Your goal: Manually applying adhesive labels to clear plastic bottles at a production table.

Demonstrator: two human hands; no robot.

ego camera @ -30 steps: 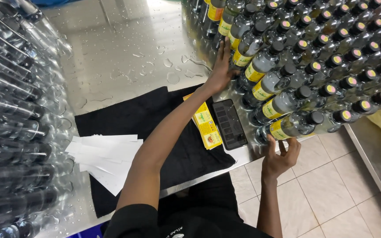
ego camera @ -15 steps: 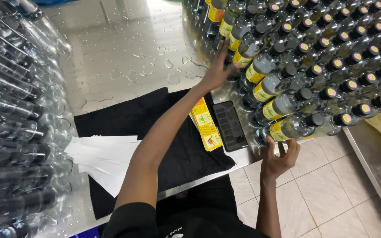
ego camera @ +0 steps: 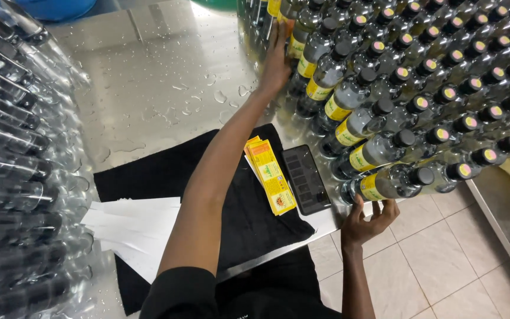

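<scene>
Head view | left hand (ego camera: 275, 68) flat, fingers spread, pressed on far bottles (ego camera: 385, 88) beyond phone (ego camera: 306, 179) | right hand (ego camera: 368, 220) open, fingers curled under nearest bottle (ego camera: 385, 183) just right of phone at worktop (ego camera: 160, 88) edge | grips hold nothing | labels (ego camera: 271, 175) left of phone on black cloth (ego camera: 166, 171)

You wear a black short-sleeved top (ego camera: 219, 295) with small pale lettering near its lower edge; both arms are bare, and your hands carry no gloves or rings.
</scene>
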